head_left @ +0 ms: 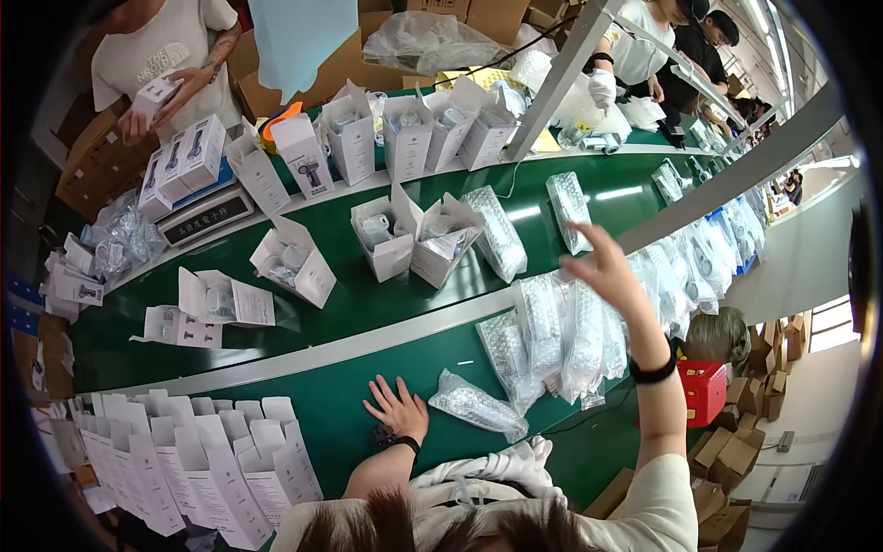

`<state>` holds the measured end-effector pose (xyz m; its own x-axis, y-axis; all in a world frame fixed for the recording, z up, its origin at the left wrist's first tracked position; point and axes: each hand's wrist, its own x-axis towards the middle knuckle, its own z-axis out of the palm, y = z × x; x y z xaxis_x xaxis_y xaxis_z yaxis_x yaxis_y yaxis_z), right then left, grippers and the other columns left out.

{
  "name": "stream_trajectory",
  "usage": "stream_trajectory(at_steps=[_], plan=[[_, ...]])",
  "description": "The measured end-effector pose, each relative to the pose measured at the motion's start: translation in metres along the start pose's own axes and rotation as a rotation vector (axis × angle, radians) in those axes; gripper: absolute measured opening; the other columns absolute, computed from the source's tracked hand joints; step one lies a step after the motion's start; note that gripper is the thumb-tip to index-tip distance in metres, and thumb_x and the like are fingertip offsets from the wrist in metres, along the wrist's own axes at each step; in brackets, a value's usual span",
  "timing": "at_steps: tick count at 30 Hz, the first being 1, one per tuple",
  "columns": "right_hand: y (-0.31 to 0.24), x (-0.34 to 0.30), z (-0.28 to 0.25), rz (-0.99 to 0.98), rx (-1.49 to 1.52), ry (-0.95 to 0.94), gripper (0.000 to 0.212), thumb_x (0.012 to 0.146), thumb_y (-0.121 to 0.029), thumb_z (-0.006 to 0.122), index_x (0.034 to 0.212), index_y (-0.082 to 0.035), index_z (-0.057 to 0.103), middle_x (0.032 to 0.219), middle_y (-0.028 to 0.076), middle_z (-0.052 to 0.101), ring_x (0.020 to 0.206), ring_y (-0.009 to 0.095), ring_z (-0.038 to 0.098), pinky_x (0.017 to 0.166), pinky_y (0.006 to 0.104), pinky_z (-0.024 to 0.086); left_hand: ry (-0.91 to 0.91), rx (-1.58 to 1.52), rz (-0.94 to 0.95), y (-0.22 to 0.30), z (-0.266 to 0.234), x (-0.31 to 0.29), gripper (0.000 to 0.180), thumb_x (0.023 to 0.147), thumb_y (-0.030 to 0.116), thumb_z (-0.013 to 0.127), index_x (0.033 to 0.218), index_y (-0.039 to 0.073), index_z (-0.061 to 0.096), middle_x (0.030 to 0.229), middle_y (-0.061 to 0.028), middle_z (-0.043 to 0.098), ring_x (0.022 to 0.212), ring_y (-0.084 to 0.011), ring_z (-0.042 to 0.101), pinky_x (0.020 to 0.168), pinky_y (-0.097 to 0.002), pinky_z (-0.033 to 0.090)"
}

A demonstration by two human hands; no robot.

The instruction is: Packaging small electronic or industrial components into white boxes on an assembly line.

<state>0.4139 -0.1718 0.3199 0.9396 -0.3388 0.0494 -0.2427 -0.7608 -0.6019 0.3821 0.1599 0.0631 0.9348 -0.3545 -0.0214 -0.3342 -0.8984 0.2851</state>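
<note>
I have the right hand (600,264) by the bubble-wrapped pack (565,204) on the green belt (368,313) — fingers parted, seemingly empty, contact unclear. The left hand (402,414) lies splayed on the tabletop (336,405). I'd grip mid-pack, gently — loose wrap could slip.

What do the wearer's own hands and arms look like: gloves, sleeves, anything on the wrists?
No gloves visible on the left hand or right hand. Forearms are bare below a pale, off-white short sleeve. Each wrist wears a black band: left band, right band. A small dark piece at the left wrist is too unclear to identify.
</note>
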Motion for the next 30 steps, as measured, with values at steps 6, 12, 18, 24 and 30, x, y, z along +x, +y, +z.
stream_trajectory(at_steps=[6, 12, 18, 24, 30], plan=[[0.161, 0.153, 0.063, 0.599, -0.760, 0.317, 0.059, 0.071, -0.037, 0.062, 0.123, -0.017, 0.042, 0.127, 0.019, 0.038, 0.119, 0.045, 0.029, 0.091, 0.0617, 0.024, -0.046, 0.006, 0.022, 0.007, -0.002, -0.001, 0.051, 0.075, 0.022, 0.051, 0.121, 0.003, 0.039, 0.138, -0.0254, 0.015, 0.129, -0.0418, 0.010, 0.097, -0.0617, 0.005], [0.242, 0.157, 0.111, 0.956, -0.246, 0.062, 0.065, 0.068, -0.046, 0.062, 0.125, -0.025, 0.038, 0.126, 0.022, 0.042, 0.118, 0.038, 0.039, 0.093, 0.0664, 0.019, -0.069, -0.015, -0.036, 0.002, 0.001, -0.002, 0.052, 0.075, 0.022, 0.052, 0.121, 0.003, 0.039, 0.137, -0.0261, 0.016, 0.128, -0.0427, 0.010, 0.096, -0.0623, 0.006], [0.226, 0.196, 0.171, 0.566, -0.263, -0.137, 0.091, 0.065, -0.054, 0.065, 0.133, -0.007, 0.027, 0.120, 0.030, 0.043, 0.115, 0.044, 0.039, 0.093, 0.0430, 0.036, -0.061, 0.017, 0.037, 0.008, 0.005, -0.005, 0.053, 0.074, 0.022, 0.053, 0.121, 0.003, 0.039, 0.137, -0.0263, 0.017, 0.128, -0.0433, 0.010, 0.096, -0.0634, 0.007], [0.065, 0.153, 0.223, 0.240, -0.669, -0.371, 0.101, 0.058, -0.051, 0.071, 0.138, -0.024, 0.015, 0.130, 0.035, 0.023, 0.114, 0.050, 0.034, 0.088, 0.0596, 0.029, -0.043, 0.042, -0.026, 0.002, 0.004, -0.004, 0.052, 0.075, 0.023, 0.054, 0.121, 0.003, 0.039, 0.137, -0.0258, 0.017, 0.128, -0.0426, 0.011, 0.096, -0.0630, 0.007], [0.076, 0.156, 0.231, 0.417, -0.639, -0.251, 0.103, 0.053, -0.038, 0.074, 0.136, -0.037, 0.014, 0.127, 0.031, 0.028, 0.112, 0.047, 0.035, 0.087, 0.0599, 0.029, -0.018, 0.005, 0.002, 0.003, 0.003, -0.001, 0.050, 0.078, 0.025, 0.052, 0.122, 0.004, 0.040, 0.137, -0.0246, 0.018, 0.128, -0.0403, 0.012, 0.096, -0.0620, 0.009]])
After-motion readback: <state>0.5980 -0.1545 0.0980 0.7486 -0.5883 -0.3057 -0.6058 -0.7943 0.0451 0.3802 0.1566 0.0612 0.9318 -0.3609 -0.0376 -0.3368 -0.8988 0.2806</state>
